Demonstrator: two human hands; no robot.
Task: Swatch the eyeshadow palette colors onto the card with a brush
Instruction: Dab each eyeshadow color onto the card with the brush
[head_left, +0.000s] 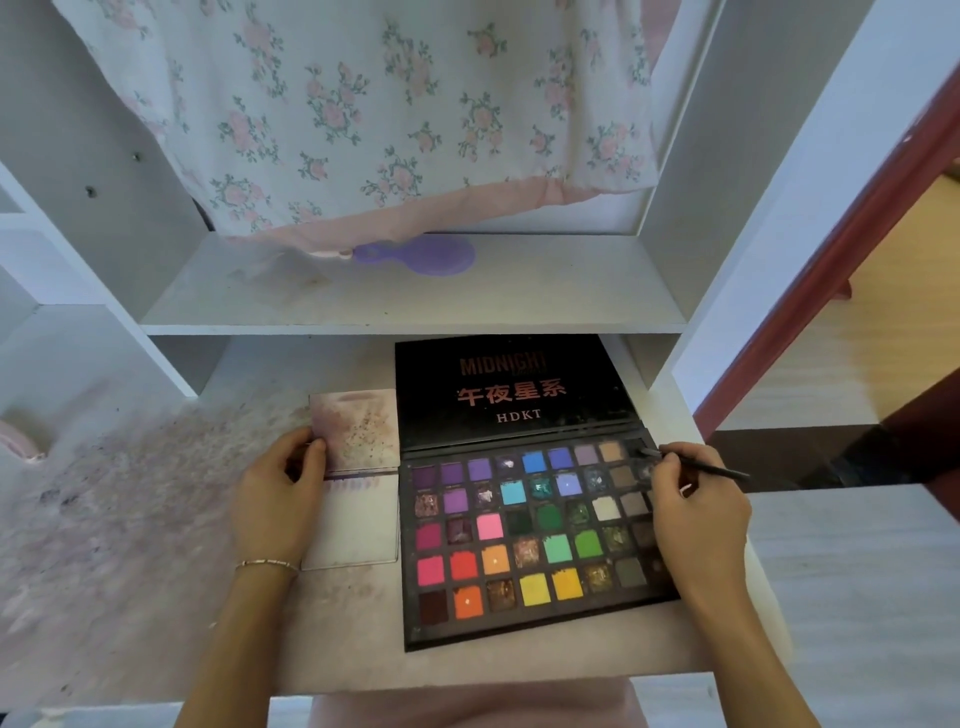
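A large black eyeshadow palette (535, 618) lies open on the desk, its lid (509, 389) propped up behind many coloured pans. My right hand (696, 514) pinches a thin dark brush (701, 466); its tip touches a dark pan at the palette's top right corner. To the left lies a folded white card (358, 525), with its smudged upper flap (358, 431) raised. My left hand (280, 493) grips that flap's left edge with thumb and fingers.
A white shelf (410, 312) runs above the desk, with a purple hand mirror (426, 254) on it under a hanging floral cloth (374, 104). The desk top (130, 493) at the left is stained with pigment. A white upright (779, 208) stands at the right.
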